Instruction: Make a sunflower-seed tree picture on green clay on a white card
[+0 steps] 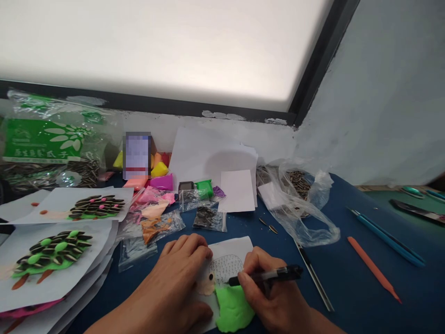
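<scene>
The paper [239, 244] lay on the blue table [333, 260], with green clay [234, 310] on its near part. The right hand [278, 299] pinched a black pen [278, 273] over it. The left hand [179, 278] lay on the paper's left side, fingers close together, thumb apart. An orange stick [373, 269] lay right of the paper.

The person's bare left hand [184, 273] covered the left part of a white paper sheet [239, 246], while the bare right hand [269, 287] hid some of a flat lime-green clay piece [233, 311] and part of a slim black pen [287, 272]. Blocky blurring obscured an upright rectangular panel [136, 155]. The left edge cut off a clear plastic bag with a green label [41, 139], its smallest print illegible.
</scene>
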A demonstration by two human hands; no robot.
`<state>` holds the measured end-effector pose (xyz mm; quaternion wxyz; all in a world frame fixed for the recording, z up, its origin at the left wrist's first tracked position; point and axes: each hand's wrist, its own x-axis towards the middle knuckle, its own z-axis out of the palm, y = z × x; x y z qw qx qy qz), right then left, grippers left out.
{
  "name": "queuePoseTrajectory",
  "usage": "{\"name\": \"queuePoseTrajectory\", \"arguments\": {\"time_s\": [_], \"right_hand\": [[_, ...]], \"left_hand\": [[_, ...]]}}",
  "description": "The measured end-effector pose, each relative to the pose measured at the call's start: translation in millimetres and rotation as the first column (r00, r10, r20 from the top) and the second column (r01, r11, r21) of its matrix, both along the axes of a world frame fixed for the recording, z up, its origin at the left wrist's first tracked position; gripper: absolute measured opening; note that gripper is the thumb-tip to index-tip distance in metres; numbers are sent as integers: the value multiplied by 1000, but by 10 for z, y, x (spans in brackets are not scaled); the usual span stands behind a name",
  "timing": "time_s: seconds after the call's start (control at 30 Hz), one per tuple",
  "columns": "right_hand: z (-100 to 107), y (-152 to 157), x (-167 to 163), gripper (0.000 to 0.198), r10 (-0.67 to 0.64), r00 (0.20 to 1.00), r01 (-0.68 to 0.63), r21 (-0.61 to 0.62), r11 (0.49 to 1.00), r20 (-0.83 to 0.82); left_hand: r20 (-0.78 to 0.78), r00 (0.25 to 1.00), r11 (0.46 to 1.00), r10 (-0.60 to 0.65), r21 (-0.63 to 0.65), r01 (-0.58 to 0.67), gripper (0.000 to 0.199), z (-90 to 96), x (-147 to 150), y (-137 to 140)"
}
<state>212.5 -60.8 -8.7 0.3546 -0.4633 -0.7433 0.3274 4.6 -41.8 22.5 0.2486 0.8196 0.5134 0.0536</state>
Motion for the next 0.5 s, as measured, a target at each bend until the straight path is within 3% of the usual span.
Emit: {"name": "queuePoseTrajectory", "arguments": {"time_s": [0.5], "right_hand": [[-3,18,-8,21,-28,999,28,-18,999,21]], "left_hand": [[0,1000,1000,13,-11,-13,43,31,10,-9]]}}
